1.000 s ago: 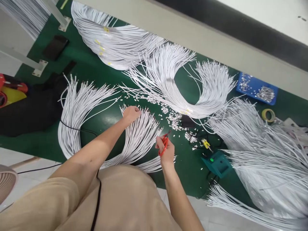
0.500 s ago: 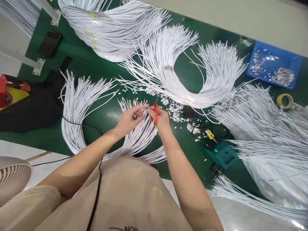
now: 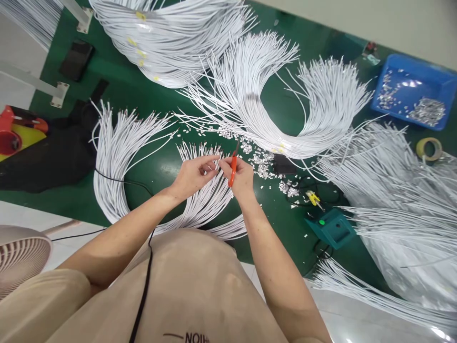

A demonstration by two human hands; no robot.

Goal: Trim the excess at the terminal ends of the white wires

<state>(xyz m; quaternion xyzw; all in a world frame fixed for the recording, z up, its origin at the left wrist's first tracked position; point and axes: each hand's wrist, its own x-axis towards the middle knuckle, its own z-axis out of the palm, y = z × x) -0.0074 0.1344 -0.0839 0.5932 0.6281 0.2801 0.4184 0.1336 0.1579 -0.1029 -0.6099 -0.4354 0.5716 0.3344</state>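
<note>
My left hand (image 3: pixel 194 174) and my right hand (image 3: pixel 241 177) meet over a fanned bundle of white wires (image 3: pixel 205 200) on the green table (image 3: pixel 285 238). The left fingers pinch a wire end at the tip of the bundle. Small orange snips (image 3: pixel 233 169) sit in my closed right hand, their blades pointing up and away. The fingertips of both hands nearly touch. Short cut wire bits (image 3: pixel 262 166) lie scattered just right of my hands.
More curved white wire bundles lie at left (image 3: pixel 114 152), at the back (image 3: pixel 171 38), in the middle (image 3: pixel 285 109) and at right (image 3: pixel 392 205). A blue tray (image 3: pixel 410 85) holds metal bits. A teal box (image 3: pixel 332 228), tape roll (image 3: pixel 428 148), fan (image 3: pixel 21 257) stand nearby.
A second ago my hands were apart, the right one low with the snips. Both hands came together over the wire ends and have held nearly still for the last half second.
</note>
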